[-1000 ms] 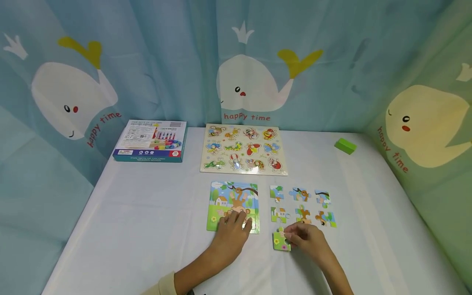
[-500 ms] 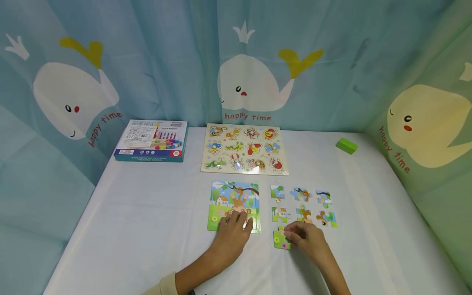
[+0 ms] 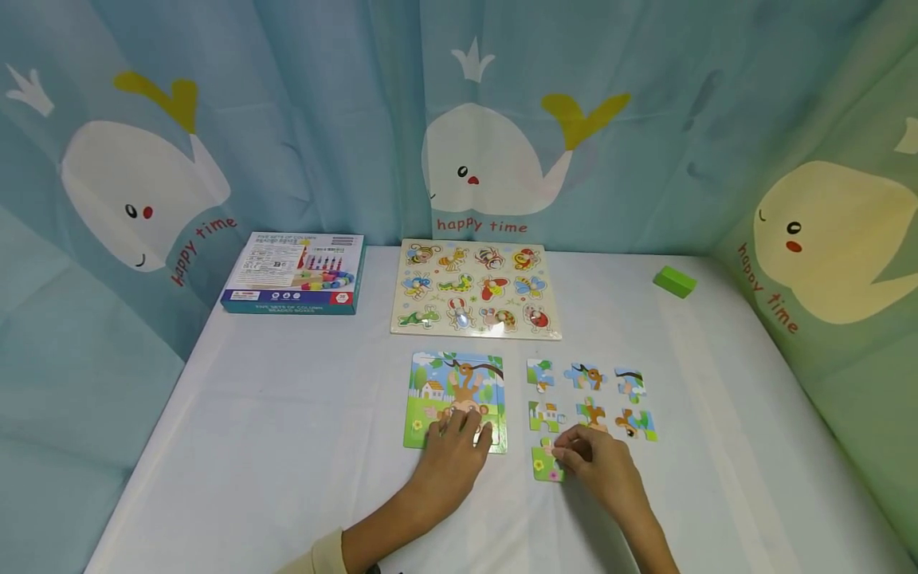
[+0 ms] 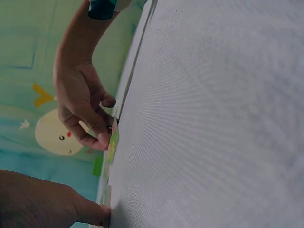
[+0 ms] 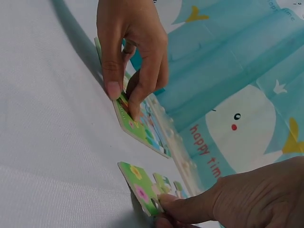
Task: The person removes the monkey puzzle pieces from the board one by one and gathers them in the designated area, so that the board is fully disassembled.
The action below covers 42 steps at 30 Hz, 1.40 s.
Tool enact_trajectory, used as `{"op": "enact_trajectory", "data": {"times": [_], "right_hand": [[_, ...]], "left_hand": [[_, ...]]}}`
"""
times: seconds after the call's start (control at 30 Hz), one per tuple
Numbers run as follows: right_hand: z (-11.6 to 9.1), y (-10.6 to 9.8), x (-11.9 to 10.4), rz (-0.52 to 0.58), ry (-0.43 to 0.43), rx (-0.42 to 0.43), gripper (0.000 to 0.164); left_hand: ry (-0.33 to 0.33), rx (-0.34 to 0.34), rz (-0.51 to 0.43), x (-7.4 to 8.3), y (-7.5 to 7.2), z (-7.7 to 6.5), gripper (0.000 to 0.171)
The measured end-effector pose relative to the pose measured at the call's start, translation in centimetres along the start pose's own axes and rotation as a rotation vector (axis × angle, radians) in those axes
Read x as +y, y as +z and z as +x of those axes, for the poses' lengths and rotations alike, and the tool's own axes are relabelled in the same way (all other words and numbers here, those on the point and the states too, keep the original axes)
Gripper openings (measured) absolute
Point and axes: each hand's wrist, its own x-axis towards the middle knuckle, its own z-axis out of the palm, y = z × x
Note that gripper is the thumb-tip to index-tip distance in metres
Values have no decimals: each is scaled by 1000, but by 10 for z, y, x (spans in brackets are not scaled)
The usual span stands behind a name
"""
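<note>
My right hand [image 3: 598,462] pinches a green jigsaw puzzle piece [image 3: 543,465] with flowers, at its right side between thumb and fingers. In the right wrist view this piece [image 5: 137,185] is slightly tilted, one edge lifted off the cloth. My left hand [image 3: 452,458] rests with its fingertips on the lower part of a square monkey puzzle board [image 3: 423,406]; the fingers hide some of the picture. Loose pieces lie in two rows beyond the right hand, among them a house piece [image 3: 543,416] just above the held one and a branch piece [image 3: 629,383].
Behind the monkey board lies a wooden insect peg puzzle [image 3: 475,288]. A boxed bead set [image 3: 294,273] sits at the back left, and a green block [image 3: 674,281] at the back right. A blue whale-print curtain [image 3: 344,119] closes off the table's far side.
The right hand has shifted the flower piece slightly away from the body, toward the house piece, and it looks a little straighter. The left hand stays on the board.
</note>
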Motion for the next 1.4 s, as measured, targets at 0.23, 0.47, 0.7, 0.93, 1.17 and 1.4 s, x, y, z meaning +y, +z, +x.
{"op": "enact_trajectory", "data": {"times": [0.23, 0.47, 0.7, 0.93, 1.17, 1.4], "right_hand": [[0, 0, 0, -33, -7, 17, 10], [1, 1, 1, -70, -6, 18, 12], [0, 1, -2, -89, -5, 21, 15], [0, 2, -4, -101, 1, 25, 18], [0, 5, -2, -128, -9, 24, 27], [1, 6, -4, -131, 9, 15, 28]], "left_hand": [[-1, 2, 2, 0, 0, -1, 46], [-3, -3, 22, 0, -3, -1, 49], [1, -17, 46, -1, -3, -1, 48], [12, 0, 54, -2, -1, -1, 43], [9, -21, 50, -2, -3, 1, 42], [5, -23, 52, -1, -4, 0, 43]]}}
